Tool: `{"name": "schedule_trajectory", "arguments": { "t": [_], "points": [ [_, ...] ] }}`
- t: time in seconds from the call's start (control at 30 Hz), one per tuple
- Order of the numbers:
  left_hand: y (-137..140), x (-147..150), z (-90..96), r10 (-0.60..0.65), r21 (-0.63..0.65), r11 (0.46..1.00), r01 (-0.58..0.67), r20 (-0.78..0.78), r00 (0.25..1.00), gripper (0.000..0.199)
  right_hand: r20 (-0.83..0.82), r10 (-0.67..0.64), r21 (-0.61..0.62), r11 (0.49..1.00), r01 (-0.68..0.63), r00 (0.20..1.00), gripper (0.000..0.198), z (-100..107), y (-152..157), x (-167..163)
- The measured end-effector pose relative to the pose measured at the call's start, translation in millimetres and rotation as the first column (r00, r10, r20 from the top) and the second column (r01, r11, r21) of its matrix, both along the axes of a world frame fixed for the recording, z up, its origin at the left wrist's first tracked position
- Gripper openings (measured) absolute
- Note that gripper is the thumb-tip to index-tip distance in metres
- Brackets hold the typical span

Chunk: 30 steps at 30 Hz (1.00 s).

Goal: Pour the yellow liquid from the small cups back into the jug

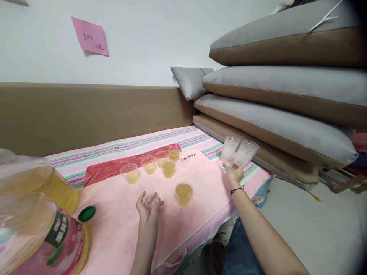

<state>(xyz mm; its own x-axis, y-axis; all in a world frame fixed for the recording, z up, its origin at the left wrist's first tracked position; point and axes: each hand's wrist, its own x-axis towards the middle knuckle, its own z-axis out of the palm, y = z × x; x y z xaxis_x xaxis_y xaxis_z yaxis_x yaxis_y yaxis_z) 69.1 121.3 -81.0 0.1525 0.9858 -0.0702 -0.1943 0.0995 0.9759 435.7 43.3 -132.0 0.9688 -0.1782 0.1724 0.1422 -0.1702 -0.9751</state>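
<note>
filled cups: six clear plastic cups stand on the pink towel (120, 221) with yellow drink in them. Five are grouped above centre: (130, 173), (149, 164), (161, 158), (174, 153) and (169, 168); the sixth cup (184, 193) stands alone, lower, just right of the left hand.
empty cups: two clear cups (238, 152), held right of centre and tilted, with no drink showing in them.
progress: judging from this, six cups are poured and two held cups are still dry; pouring looks mostly done, not finished.
right hand: (234, 172) closed around the bases of the two empty cups, raised over the right edge of the towel.
left hand: (148, 205) open, fingers loosely curled, holding nothing, resting on or just over the towel beside the lone cup.
bottle: large juice bottle (40, 214) at lower left, very close to the camera, uncapped as far as I can tell, yellow liquid inside; its green cap (86, 213) lies on the towel just beside it.
surface: the towel lies over a striped cloth (114, 147), with a red plastic sheet (114, 167) under the grouped cups.
room: white wall with a pink note (90, 36) at upper left, a tan panel below it, stacked grey-and-tan cushions (286, 88) at right, pale floor at lower right.
</note>
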Motion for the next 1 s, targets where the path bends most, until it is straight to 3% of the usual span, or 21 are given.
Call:
{"name": "schedule_trajectory", "arguments": {
  "t": [0.13, 0.2, 0.47, 0.57, 0.63, 0.7, 0.83, 0.93, 1.0],
  "points": [
    [-5.9, -0.7, 0.3, 0.006, 0.018, 1.000, -0.006, 0.035, 0.999, 0.082, 0.060, -0.060, 0.069, 0.996, 0.056, 0.996, 0.067, -1.6, -2.8, -2.4],
    [-8.6, -1.5, 1.0, 0.000, 0.030, 1.000, -0.001, 0.045, 0.999, 0.079, 0.067, -0.082, 0.084, 0.994, 0.076, 0.994, 0.073, 0.8, -3.7, -5.2],
    [-9.2, -1.9, 4.3, -0.013, 0.014, 1.000, 0.013, 0.034, 0.999, 0.077, 0.077, -0.057, 0.023, 0.998, 0.055, 0.995, 0.069, 26.5, -2.8, -22.0],
    [-9.0, -2.0, 3.6, -0.019, 0.018, 1.000, 0.018, 0.041, 0.999, 0.078, 0.163, -0.021, 0.026, 1.000, 0.017, 0.986, 0.066, 42.2, -2.9, -41.0],
    [-9.8, -3.7, 2.4, -0.012, 0.022, 1.000, 0.011, 0.042, 0.999, 0.078, 0.262, 0.074, 0.022, 0.996, -0.083, 0.962, 0.064, 51.6, -3.4, -62.0],
    [-10.4, -6.9, 1.5, 0.009, 0.030, 1.000, -0.010, 0.029, 1.000, 0.077, 0.344, 0.233, 0.000, 0.969, -0.249, 0.909, 0.059, 58.1, -4.2, -86.4],
    [-2.0, -14.3, 4.9, 0.099, 0.017, 0.995, -0.099, 0.013, 0.995, 0.060, 0.388, 0.518, -0.044, 0.836, -0.546, 0.762, 0.041, 65.9, -3.7, -122.5],
    [23.8, -16.8, 10.1, 0.233, 0.076, 0.971, -0.228, -0.056, 0.971, 0.048, 0.373, 0.599, -0.022, 0.769, -0.639, 0.709, 0.036, 71.7, 0.3, -129.5],
    [50.7, -17.0, 12.3, 0.323, 0.150, 0.940, -0.305, -0.116, 0.939, 0.054, 0.362, 0.615, 0.013, 0.748, -0.663, 0.701, 0.035, 75.7, 3.4, -130.4]
  ]
}}
